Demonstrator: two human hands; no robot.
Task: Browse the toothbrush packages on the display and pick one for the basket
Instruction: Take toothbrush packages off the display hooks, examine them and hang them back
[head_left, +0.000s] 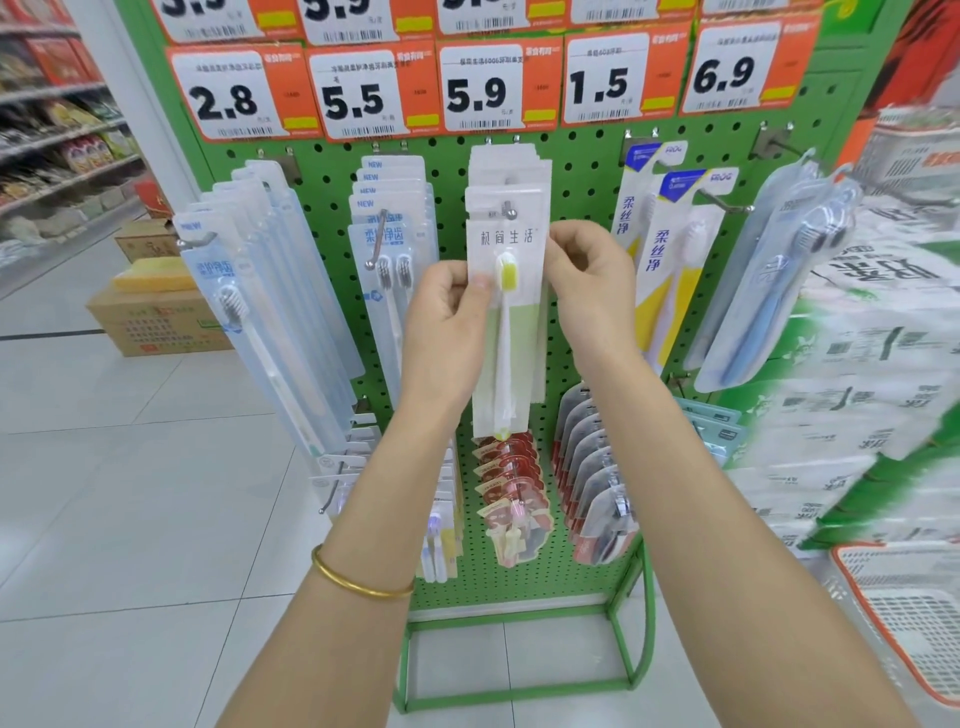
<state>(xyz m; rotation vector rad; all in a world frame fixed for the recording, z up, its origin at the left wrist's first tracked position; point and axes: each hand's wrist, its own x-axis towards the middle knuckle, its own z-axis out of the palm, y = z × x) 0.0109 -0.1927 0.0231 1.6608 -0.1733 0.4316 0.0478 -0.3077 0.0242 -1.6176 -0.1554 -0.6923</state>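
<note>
One basket is noted nearest, at lower right. The toothbrush package is pinched at its left edge by the left hand, thumb on its face, and at its right edge by the right hand, against the centre stack on the green pegboard, under the 5.9 price tag.

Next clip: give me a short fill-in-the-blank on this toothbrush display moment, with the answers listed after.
The left hand and right hand pinch a toothbrush package whose bristles are ____.
The price tag above its column reads ____.
The pegboard is painted ____.
A gold bangle circles the ____ wrist.
Missing: yellow; 5.9; green; left.
</note>
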